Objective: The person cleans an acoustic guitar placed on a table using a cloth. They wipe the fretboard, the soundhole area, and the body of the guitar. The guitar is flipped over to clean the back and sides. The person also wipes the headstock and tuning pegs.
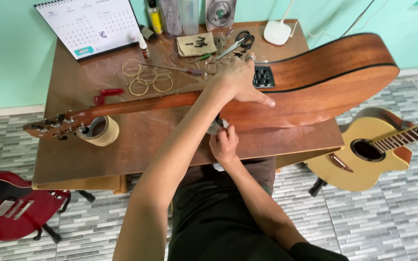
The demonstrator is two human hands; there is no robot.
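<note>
Lying on its side across the worn brown wooden table (pixel 122 159): glossy reddish-brown acoustic guitar (pixel 325 82), headstock resting on a tan tape roll (pixel 103 130). Left hand (pixel 238 79) spread flat over the guitar's upper edge, fingers extended, gripping nothing. Right hand (pixel 223 144) closed around a small grey metal tool (pixel 217 124) pressed against the guitar's side. Coiled brass-coloured strings (pixel 146 79) and black-handled scissors (pixel 240 41) beyond.

Calendar: I see a white spiral-bound desk calendar (pixel 90 24) at the worktop's (pixel 136 154) far left corner, with grey grids and a small teal patch bottom left.
Bottle label: yellow, on a small bottle (pixel 155 18) at the far edge, just right of the calendar.
Screens: none I can see.
</note>
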